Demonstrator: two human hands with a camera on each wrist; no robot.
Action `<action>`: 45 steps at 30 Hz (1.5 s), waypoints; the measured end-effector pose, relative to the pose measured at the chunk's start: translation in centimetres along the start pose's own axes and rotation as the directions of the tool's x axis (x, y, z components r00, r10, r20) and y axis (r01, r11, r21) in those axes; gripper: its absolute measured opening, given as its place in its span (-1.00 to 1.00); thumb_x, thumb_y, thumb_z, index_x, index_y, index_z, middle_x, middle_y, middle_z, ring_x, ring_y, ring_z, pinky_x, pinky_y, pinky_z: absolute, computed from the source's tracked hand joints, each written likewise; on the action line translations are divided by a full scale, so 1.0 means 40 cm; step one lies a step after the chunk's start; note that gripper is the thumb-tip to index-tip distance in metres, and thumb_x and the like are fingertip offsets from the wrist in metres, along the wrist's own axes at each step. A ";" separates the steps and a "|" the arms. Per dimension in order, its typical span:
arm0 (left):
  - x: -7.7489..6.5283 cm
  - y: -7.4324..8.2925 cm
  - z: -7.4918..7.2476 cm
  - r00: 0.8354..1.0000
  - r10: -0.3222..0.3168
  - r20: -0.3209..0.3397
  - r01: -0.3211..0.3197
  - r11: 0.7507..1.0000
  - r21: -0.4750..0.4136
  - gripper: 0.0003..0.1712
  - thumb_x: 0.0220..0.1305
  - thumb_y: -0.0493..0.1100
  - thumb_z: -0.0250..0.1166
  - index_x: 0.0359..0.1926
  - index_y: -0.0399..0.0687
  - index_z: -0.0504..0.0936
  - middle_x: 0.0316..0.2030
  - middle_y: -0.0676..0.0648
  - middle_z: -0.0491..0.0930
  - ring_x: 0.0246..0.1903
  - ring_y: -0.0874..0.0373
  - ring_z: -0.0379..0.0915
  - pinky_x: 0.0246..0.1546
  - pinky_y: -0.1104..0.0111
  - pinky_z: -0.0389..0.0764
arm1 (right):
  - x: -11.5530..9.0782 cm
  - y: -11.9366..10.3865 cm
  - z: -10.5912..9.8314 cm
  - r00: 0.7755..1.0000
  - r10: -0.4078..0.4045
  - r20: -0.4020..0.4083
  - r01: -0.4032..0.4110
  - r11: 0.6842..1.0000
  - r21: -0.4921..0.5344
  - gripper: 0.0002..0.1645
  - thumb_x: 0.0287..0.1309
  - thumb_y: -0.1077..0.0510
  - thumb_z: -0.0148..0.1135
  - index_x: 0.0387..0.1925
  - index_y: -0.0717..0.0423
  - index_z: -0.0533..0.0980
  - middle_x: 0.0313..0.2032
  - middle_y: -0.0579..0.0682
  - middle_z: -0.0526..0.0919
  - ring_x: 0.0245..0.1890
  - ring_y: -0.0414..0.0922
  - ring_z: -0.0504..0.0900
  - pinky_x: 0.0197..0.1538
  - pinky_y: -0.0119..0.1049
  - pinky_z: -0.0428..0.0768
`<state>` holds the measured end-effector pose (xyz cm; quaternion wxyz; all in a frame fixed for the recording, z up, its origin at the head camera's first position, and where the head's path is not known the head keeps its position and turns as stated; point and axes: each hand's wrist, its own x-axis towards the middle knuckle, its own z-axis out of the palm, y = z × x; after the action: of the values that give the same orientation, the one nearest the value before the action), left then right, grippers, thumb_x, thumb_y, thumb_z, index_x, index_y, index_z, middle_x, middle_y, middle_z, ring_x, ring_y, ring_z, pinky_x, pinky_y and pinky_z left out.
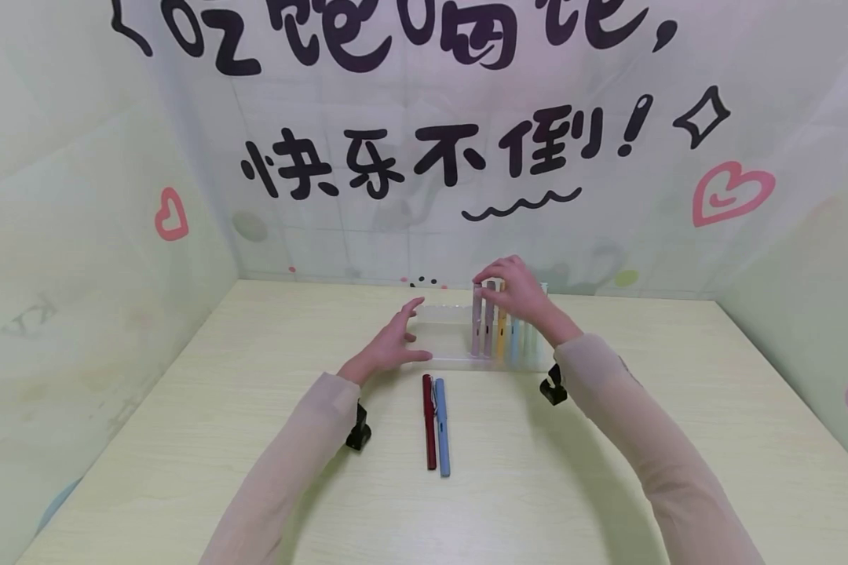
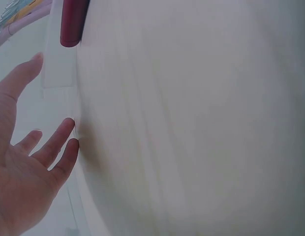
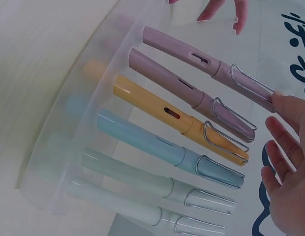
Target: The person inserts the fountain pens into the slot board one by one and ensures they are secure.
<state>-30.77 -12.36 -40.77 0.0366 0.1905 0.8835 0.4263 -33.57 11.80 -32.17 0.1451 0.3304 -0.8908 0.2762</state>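
My right hand pinches the clipped cap end of a mauve pen, which stands in a clear pen rack. Beside that pen stand a second mauve pen, a yellow pen, a light blue pen, a pale green pen and a whitish pen. At the rack's left end is my left hand, fingers spread and holding nothing; its thumb tip reaches the front edge. The left wrist view shows the left hand with its fingertips right at the rack's edge.
On the tabletop in front of the rack lie a dark red pen and a blue pen, side by side. A printed cloth backdrop rises behind the table and along both sides.
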 end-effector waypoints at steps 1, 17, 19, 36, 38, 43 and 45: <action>0.001 0.000 0.000 1.000 -0.003 0.001 0.003 1.000 0.002 0.13 -0.09 -0.18 0.41 0.33 0.24 -0.19 0.25 -0.25 0.01 -0.08 -0.08 0.38 -0.06 0.11 0.38 | 0.002 0.002 0.000 1.000 0.002 0.004 -0.002 1.000 0.000 -0.78 0.00 0.20 0.24 -0.27 0.21 0.58 -0.23 0.09 0.56 -0.12 0.03 0.32 -0.04 -0.08 0.27; 0.004 -0.002 0.003 1.000 -0.011 -0.003 0.011 1.000 0.001 0.12 -0.09 -0.18 0.41 0.34 0.19 -0.17 0.25 -0.24 0.02 -0.08 -0.09 0.38 -0.07 0.10 0.39 | 0.018 0.019 -0.002 0.993 0.096 0.061 -0.095 0.995 -0.029 -0.77 0.05 0.15 0.21 -0.24 0.16 0.58 -0.17 0.10 0.55 -0.07 0.05 0.30 0.01 -0.07 0.22; 0.003 -0.002 0.003 1.000 -0.011 -0.002 0.011 1.000 -0.001 0.12 -0.10 -0.18 0.41 0.34 0.22 -0.18 0.25 -0.24 0.01 -0.08 -0.09 0.38 -0.07 0.10 0.39 | 0.020 0.020 -0.001 0.992 0.111 0.067 -0.109 0.993 -0.034 -0.76 0.05 0.14 0.20 -0.22 0.15 0.58 -0.17 0.09 0.55 -0.07 0.04 0.30 0.01 -0.07 0.22; 0.006 -0.009 0.003 1.000 -0.006 -0.004 0.006 1.000 -0.002 0.12 -0.10 -0.18 0.41 0.33 0.25 -0.17 0.25 -0.24 0.02 -0.08 -0.08 0.38 -0.06 0.10 0.38 | 0.024 0.020 0.015 0.987 0.143 0.068 -0.137 0.987 -0.085 -0.74 0.09 0.15 0.17 -0.17 0.15 0.57 -0.16 0.07 0.56 -0.09 0.02 0.32 -0.04 -0.10 0.28; 0.005 -0.008 0.003 1.000 -0.007 -0.004 0.007 1.000 -0.003 0.13 -0.10 -0.18 0.41 0.33 0.24 -0.17 0.25 -0.24 0.02 -0.08 -0.08 0.38 -0.07 0.10 0.38 | 0.024 0.019 0.015 0.987 0.144 0.067 -0.138 0.987 -0.082 -0.74 0.09 0.15 0.17 -0.17 0.15 0.57 -0.17 0.07 0.56 -0.09 0.03 0.32 -0.04 -0.10 0.28; 0.004 -0.004 0.002 1.000 -0.015 -0.004 0.015 1.000 -0.004 0.13 -0.10 -0.19 0.41 0.34 0.24 -0.17 0.25 -0.23 0.02 -0.08 -0.07 0.38 -0.08 0.11 0.39 | 0.022 0.017 0.014 0.988 0.141 0.064 -0.136 0.988 -0.072 -0.74 0.09 0.16 0.16 -0.17 0.16 0.57 -0.17 0.09 0.56 -0.10 0.04 0.33 -0.06 -0.09 0.29; 0.003 -0.003 0.001 1.000 -0.017 -0.004 0.017 1.000 -0.003 0.13 -0.10 -0.19 0.41 0.34 0.23 -0.17 0.25 -0.23 0.02 -0.08 -0.07 0.38 -0.08 0.11 0.40 | 0.022 0.018 0.012 0.990 0.131 0.057 -0.128 0.990 -0.060 -0.74 0.08 0.19 0.16 -0.17 0.18 0.57 -0.18 0.11 0.56 -0.11 0.04 0.33 -0.06 -0.09 0.29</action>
<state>-30.92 -12.33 -40.88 0.0387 0.1820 0.8845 0.4279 -34.74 11.50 -32.45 0.1089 0.2758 -0.9218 0.2498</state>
